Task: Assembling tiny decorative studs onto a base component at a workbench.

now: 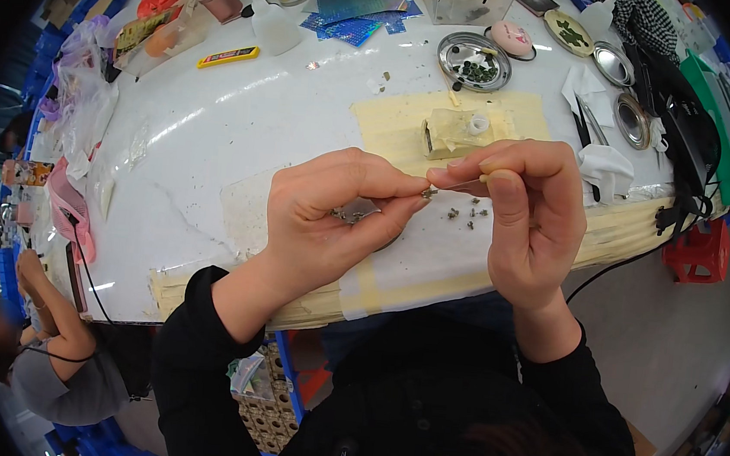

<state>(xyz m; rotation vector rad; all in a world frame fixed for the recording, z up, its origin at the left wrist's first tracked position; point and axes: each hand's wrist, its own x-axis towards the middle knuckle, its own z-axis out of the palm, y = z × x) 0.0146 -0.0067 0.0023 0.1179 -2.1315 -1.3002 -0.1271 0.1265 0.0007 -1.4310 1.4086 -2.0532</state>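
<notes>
Pinching a tiny, bumpy grey bit [428,194] by its edge, the left hand [327,212] has its thumb and pointer finger pressed together, nearer the person than the taped block [441,136]. The right hand [532,221] grips a thin, pale stick [460,185] between finger and thumb, close in front of the block. I can't tell if its tip touches the grey bit. The block is boxy, wrapped in wrinkly, pale yellow tape. More knobbly grey bits [472,213] lie on the smooth white table [178,129], in front of the block.

Behind the block sits a round, shiny metal dish [508,55] with dark green bits in it. Thin metal tweezers [596,120] lie to the block's right. Left of the block, the flat table top stretches wide, with a yellow cutter [228,57] toward the back. In front of the block, the table's edge is curved and padded with crinkly tan tape [628,242].
</notes>
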